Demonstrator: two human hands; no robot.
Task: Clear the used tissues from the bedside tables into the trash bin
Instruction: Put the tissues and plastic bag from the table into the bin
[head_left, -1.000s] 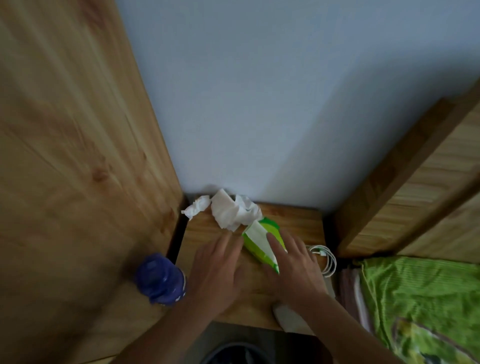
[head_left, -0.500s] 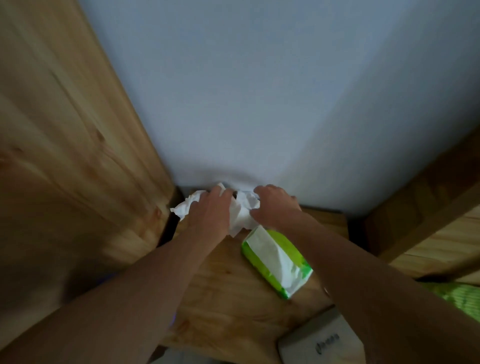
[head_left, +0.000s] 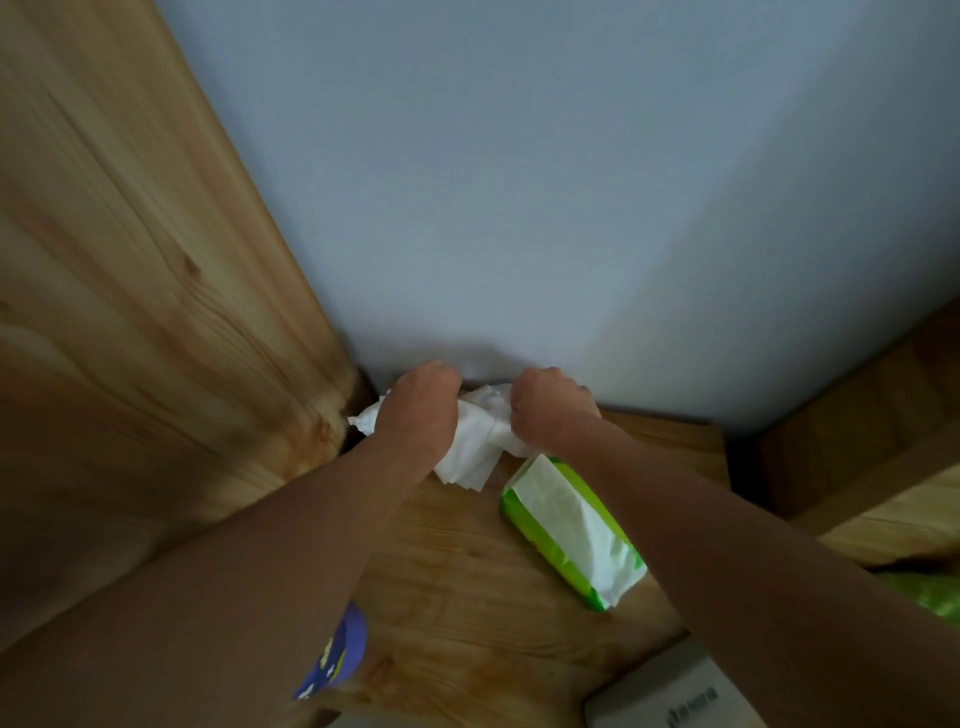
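Observation:
Crumpled white used tissues lie bunched at the back of the wooden bedside table, against the wall. My left hand grips their left part, fingers curled over them; one tissue corner sticks out to its left. My right hand grips their right part in a fist. The trash bin is out of view.
A green and white tissue pack lies on the table just right of the tissues. A purple-capped bottle peeks out under my left forearm. A grey device sits at the front right. A wooden panel stands left, the bed frame right.
Both hands left the table's front, reached to the back and closed on the tissues. In the last half second the fingers curled tighter and bunched the tissues together.

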